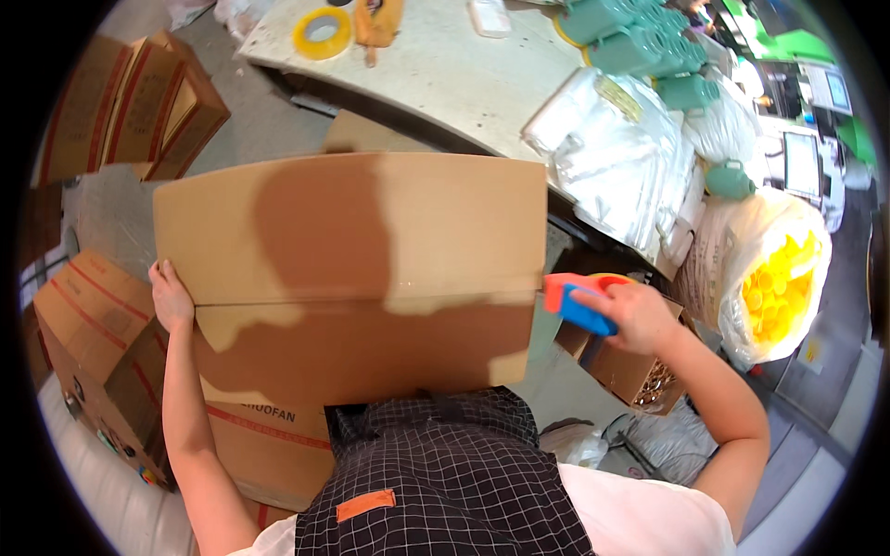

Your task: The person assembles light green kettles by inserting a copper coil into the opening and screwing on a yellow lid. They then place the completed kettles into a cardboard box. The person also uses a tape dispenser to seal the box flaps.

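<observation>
A large cardboard box (464, 222) stands in front of me, its two top flaps meeting along a seam that runs left to right. My left hand (173, 296) holds the box's left edge near the end of that seam, fingers against the side. In my right hand (640, 318) is a red and blue tape dispenser (586, 304), gripped just beyond the seam's right end. Part of a yellowish tape roll shows behind my fingers. Whether tape lies along the seam I cannot tell. A shadow covers much of the box top.
Ahead is a worktable (445, 83) with a tape roll (322, 33), clear plastic bags (621, 153) and several green jugs (640, 46). Cartons stand left (93, 315) and far left (130, 107). At right are a bag of yellow parts (779, 287) and an open box (630, 375).
</observation>
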Tool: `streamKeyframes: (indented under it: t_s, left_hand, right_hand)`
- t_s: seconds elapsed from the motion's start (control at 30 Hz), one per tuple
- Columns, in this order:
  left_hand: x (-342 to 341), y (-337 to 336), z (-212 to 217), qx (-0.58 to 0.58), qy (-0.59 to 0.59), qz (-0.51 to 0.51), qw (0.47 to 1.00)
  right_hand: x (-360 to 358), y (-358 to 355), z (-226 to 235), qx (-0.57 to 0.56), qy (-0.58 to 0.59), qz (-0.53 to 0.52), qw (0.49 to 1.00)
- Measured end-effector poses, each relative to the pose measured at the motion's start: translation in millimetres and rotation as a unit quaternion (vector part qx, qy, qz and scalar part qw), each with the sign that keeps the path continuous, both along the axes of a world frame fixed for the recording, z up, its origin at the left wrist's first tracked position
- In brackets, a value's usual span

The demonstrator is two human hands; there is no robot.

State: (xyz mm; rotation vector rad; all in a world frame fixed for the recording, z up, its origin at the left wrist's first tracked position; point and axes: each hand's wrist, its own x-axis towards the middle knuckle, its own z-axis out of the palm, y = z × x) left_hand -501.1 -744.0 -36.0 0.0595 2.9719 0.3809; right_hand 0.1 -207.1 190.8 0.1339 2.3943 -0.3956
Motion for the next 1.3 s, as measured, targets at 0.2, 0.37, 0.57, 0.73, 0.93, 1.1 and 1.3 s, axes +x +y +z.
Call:
streamKeyframes:
  t_s: [0.2, 0.37, 0.57, 0.73, 0.93, 1.1, 1.3]
  left_hand:
    - [23, 21, -3, -0.077, 0.032, 0.049, 0.995]
    - [47, 33, 4, -0.135, 0.032, 0.124, 0.983]
    - [56, 3, -7, -0.107, 0.064, 0.098, 0.987]
    - [69, -2, -1, -0.087, 0.072, 0.094, 0.989]
    - [123, -33, 13, -0.066, 0.098, 0.111, 0.987]
    - [175, -163, 15, 0.080, 0.059, 0.205, 0.974]
    - [254, -383, 36, 0.591, 0.055, 0.302, 0.746]
  right_hand:
    - [34, -6, -197, -0.027, -0.079, -0.094, 0.992]
    - [19, 38, -269, 0.006, 0.181, -0.230, 0.956]
    - [-103, 126, -342, 0.134, 0.442, -0.189, 0.867]
    - [-130, 115, -345, 0.050, 0.473, -0.279, 0.834]
    - [43, -12, -289, -0.297, 0.251, -0.766, 0.512]
    - [16, -187, -167, -0.023, 0.324, -0.620, 0.714]
    - [-16, -293, -103, -0.093, 0.473, -0.558, 0.676]
